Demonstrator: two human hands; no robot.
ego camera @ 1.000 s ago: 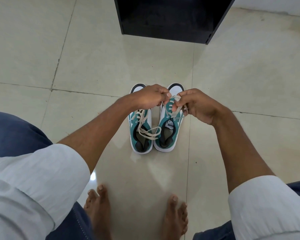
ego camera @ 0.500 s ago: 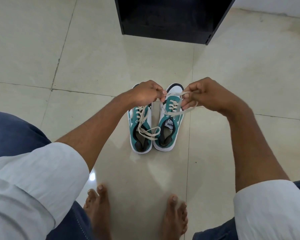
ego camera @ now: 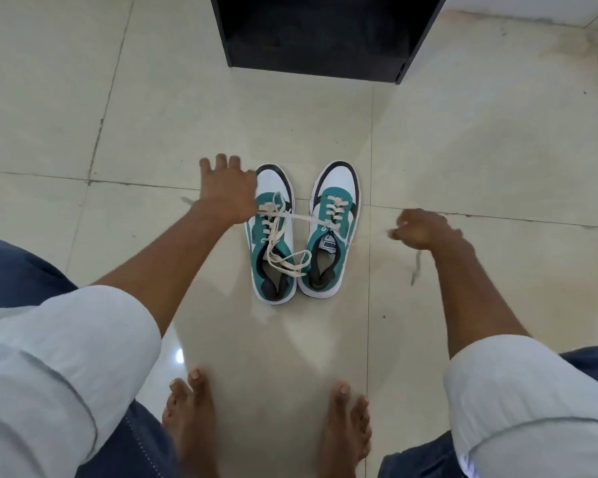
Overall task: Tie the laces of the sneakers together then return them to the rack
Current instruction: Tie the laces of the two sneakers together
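Two teal and white sneakers stand side by side on the tiled floor, toes pointing away from me: the left sneaker (ego camera: pixel 274 236) and the right sneaker (ego camera: pixel 337 188). A cream lace (ego camera: pixel 302 219) stretches taut across the gap between them. My left hand (ego camera: pixel 227 193) is at the left sneaker's toe, with fingers spread forward. The lace runs under its palm and an end shows left of the wrist. My right hand (ego camera: pixel 425 229) is right of the right sneaker, closed on a lace whose end dangles below it. Loose lace loops lie over the left sneaker's opening.
A black shoe rack (ego camera: pixel 318 36) stands on the floor beyond the sneakers. My bare feet (ego camera: pixel 194 419) are planted just behind the sneakers, with my knees on both sides. Cream floor tiles surround the pair.
Both hands have pulled apart sideways from above the sneakers, left hand going left and right hand going right and down. The lace between the sneakers is now drawn tight.
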